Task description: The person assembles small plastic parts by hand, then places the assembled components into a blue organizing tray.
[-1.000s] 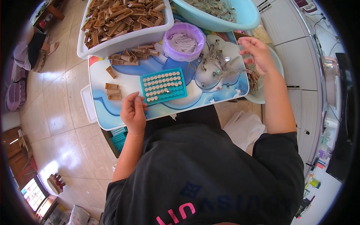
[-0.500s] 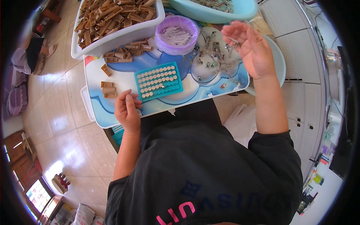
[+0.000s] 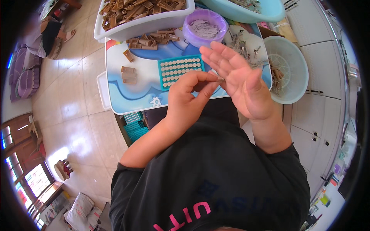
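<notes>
My left hand (image 3: 189, 94) is closed in a pinch, its thumb and forefinger tips meeting beside the edge of my right palm. Whatever sits between those fingertips is too small to make out. Palm up, my right hand (image 3: 243, 82) is open with its fingers stretched out. Behind the left hand lies a teal tray (image 3: 159, 73) holding rows of small white round pieces (image 3: 179, 61). Both hands hide the tray's lower right part. Small metal parts with clear plastic (image 3: 243, 48) lie on the table just beyond my right hand.
A white bin (image 3: 154, 20) heaped with brown plastic pieces (image 3: 135, 9) stands at the back left. Loose brown pieces (image 3: 148, 41) lie before it. Farther right are a purple bowl (image 3: 192, 41), a light-blue basin (image 3: 268, 16) and a pale tub (image 3: 296, 73). Teal trays (image 3: 135, 129) sit below the table.
My right hand has come down and inward from over the metal parts. My left hand has moved right from the tray's left side to meet it and closed into a pinch. The view has shifted.
</notes>
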A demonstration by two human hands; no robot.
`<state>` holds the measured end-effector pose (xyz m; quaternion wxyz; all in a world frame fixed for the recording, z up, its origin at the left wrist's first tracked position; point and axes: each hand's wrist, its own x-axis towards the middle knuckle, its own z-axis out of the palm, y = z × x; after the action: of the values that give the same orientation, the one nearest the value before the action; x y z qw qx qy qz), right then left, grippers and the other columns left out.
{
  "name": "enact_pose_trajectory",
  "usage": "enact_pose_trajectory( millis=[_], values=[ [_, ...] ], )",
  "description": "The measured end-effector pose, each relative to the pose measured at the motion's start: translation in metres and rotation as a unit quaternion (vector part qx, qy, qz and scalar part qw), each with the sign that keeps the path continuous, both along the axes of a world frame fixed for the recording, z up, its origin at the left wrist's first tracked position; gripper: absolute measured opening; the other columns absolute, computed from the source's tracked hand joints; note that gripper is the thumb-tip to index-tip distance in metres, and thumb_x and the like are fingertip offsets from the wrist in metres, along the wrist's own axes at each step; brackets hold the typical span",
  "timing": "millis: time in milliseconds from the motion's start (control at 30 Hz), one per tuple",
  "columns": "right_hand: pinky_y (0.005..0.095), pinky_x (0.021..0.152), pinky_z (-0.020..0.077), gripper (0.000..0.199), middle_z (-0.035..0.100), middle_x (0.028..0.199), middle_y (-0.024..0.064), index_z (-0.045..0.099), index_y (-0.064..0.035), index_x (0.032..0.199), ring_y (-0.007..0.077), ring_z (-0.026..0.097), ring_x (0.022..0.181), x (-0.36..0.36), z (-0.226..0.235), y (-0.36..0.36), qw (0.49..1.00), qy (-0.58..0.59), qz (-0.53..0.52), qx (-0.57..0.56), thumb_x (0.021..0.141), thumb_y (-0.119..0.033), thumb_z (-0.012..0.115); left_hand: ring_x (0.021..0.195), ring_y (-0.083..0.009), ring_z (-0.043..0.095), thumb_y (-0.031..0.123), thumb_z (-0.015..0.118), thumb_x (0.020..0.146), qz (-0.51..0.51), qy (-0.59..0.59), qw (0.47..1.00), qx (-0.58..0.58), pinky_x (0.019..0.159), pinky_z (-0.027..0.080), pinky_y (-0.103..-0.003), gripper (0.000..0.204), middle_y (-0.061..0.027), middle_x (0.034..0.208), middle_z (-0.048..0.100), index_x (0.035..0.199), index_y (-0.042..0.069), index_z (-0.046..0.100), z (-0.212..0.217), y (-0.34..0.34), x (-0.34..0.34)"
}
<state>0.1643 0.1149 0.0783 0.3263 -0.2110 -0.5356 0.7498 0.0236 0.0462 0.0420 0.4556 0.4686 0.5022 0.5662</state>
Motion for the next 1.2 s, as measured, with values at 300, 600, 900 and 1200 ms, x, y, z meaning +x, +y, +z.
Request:
enact_pose_trajectory(
  millis=[300, 600, 900, 1200],
  values=[
    [0.0358, 0.103, 0.0264, 0.047, 0.043, 0.132, 0.0089, 0.042, -0.0029, 0.129, 0.0175, 0.038, 0.123, 0.017, -0.040, -0.004, 0.953, -0.164, -0.161, 0.197, 0.087, -0.020, 0.058, 0.075, -0.0115, 0.060, 0.012, 0.057, 0.089, 0.038, -0.368, 0.916, -0.155, 0.069, 0.051, -0.024, 0.012, -0.0042, 0.087, 0.061, 0.095, 0.002, 0.056, -0.010, -0.017, -0.014],
    [0.0230, 0.074, 0.0454, 0.022, 0.061, 0.093, 0.0033, 0.060, 0.0000, 0.102, 0.0102, 0.057, 0.086, -0.003, -0.070, -0.029, 0.996, -0.087, -0.015, -0.017, 0.084, -0.012, 0.063, 0.077, -0.0120, 0.061, 0.007, 0.054, 0.089, 0.045, -0.446, 0.877, -0.174, 0.072, 0.053, -0.024, 0.011, -0.0059, 0.089, 0.060, 0.100, 0.002, 0.054, -0.014, -0.036, -0.019],
    [0.0180, 0.061, 0.0418, 0.019, 0.060, 0.079, 0.0000, 0.063, -0.0015, 0.098, 0.0045, 0.051, 0.066, 0.012, -0.054, -0.043, 0.988, -0.126, -0.038, -0.086, 0.083, -0.012, 0.064, 0.083, -0.0136, 0.058, 0.001, 0.052, 0.087, 0.046, -0.522, 0.846, -0.097, 0.073, 0.052, -0.023, 0.011, -0.0093, 0.094, 0.055, 0.098, 0.001, 0.054, -0.032, -0.059, -0.030],
    [0.0235, 0.067, 0.0423, 0.026, 0.058, 0.082, 0.0033, 0.064, -0.0036, 0.101, 0.0135, 0.053, 0.071, 0.018, -0.038, -0.045, 0.922, -0.157, 0.003, 0.355, 0.075, -0.004, 0.066, 0.090, -0.0133, 0.056, 0.014, 0.047, 0.092, -0.083, -0.153, 0.983, -0.052, 0.084, 0.042, -0.027, 0.020, -0.0091, 0.097, 0.062, 0.100, -0.002, 0.058, -0.019, -0.077, -0.023]
  ],
)
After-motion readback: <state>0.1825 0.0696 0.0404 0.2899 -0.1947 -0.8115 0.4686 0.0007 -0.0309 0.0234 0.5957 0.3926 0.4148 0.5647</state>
